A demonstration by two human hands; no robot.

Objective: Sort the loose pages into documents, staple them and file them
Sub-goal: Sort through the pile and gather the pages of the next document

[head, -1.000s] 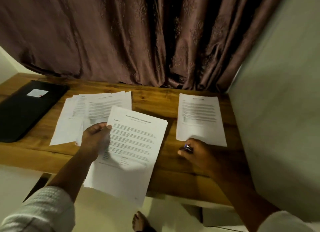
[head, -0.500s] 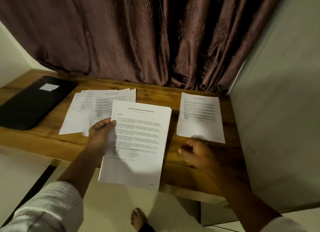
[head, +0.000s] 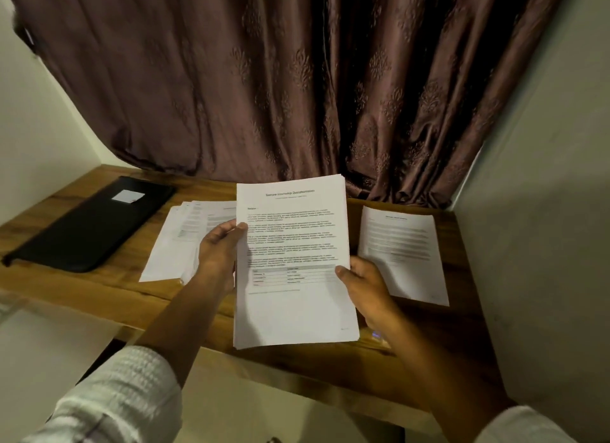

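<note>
Above the desk [head: 109, 287], page stack [head: 293, 244], gripped between left hand [head: 219, 251] and right hand [head: 366, 287]

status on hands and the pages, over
Left hand and right hand both grip the page stack, held over the desk. Loose pages lie left, one sheet pile right, black folder shut. Nothing blocking.
</note>
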